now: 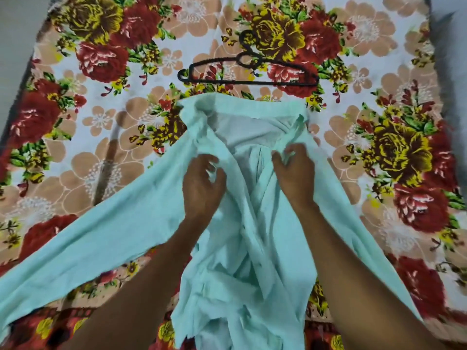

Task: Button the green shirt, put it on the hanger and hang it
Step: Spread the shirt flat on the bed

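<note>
The pale green shirt point(131, 223) lies front-up on the floral bedsheet, collar away from me, sleeves spread to both sides, its front open and rumpled. My left hand point(202, 185) pinches the left front edge just below the collar. My right hand point(295, 173) grips the right front edge at the same height. A black hanger point(249, 82) lies flat on the sheet just beyond the collar, hook pointing away, touched by neither hand.
The floral bedsheet point(101, 109) covers the whole bed. A grey floor strip point(12, 46) shows along the left edge, and a grey cloth point(449, 72) lies at the right edge.
</note>
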